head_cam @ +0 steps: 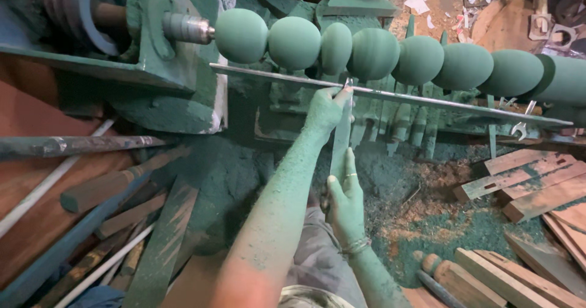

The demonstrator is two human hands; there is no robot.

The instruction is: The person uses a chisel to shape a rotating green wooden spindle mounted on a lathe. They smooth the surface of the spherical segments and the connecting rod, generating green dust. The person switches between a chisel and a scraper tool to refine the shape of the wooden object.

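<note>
Gripping the near end of a long flat chisel (340, 138), the right hand (345, 203) is wrapped shut round the handle, low and close to the body, green dust all over it. Further out, the left hand (325, 108) is closed on the blade, pinching it down against the metal rest bar (427, 100) that runs across in front. Just past the bar, the tip meets the green beaded spindle (372, 54), right at the groove between two bulges, so the work sits directly ahead of the left hand, almost touching the fingers. That's the worry: I'd say those fingers are very near the wood, and if the tip digs in or slips off the bar, the chisel could kick and drag the hand in. Off to the side lie wooden slats (531, 186) on the dusty floor (427, 222).
</note>
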